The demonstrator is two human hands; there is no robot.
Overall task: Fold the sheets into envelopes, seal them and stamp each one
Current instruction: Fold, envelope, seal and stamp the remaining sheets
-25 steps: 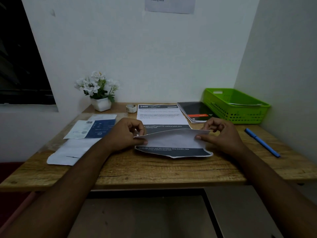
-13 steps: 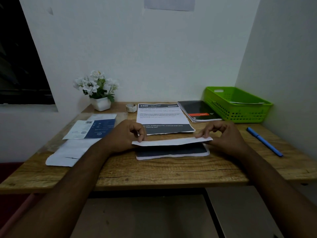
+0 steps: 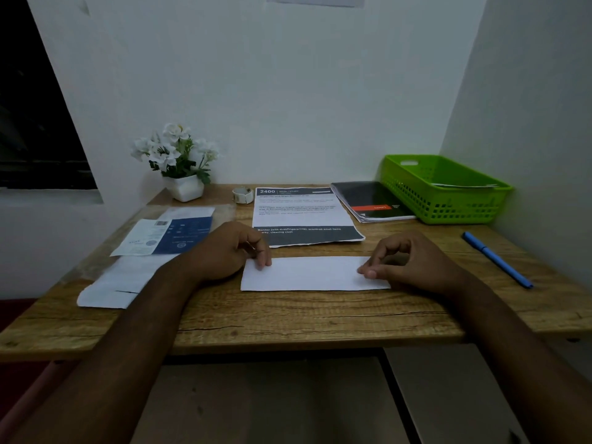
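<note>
A folded sheet [image 3: 315,273] lies flat on the wooden desk [image 3: 288,318], plain white side up, as a long narrow rectangle. My left hand [image 3: 230,251] rests at its left end with bent fingers, and a fingertip presses down on the paper's top left corner. My right hand [image 3: 413,261] rests over its right end, with thumb and fingertips together touching the paper's top surface. A second printed sheet [image 3: 304,216] with dark bands lies just behind the folded one. A small white tape roll [image 3: 242,195] stands behind that sheet.
Left of my hands lie a blue-and-white leaflet [image 3: 166,233] and a white paper [image 3: 118,283]. A potted white flower [image 3: 179,165] stands back left. A dark notebook [image 3: 371,201] and a green basket [image 3: 445,187] sit back right, with a blue pen [image 3: 496,259] at the right.
The raised top flap has come down onto the lower half, so the sheet now lies flat and white. Both hands went from pinching the flap's corners to pressing on it.
</note>
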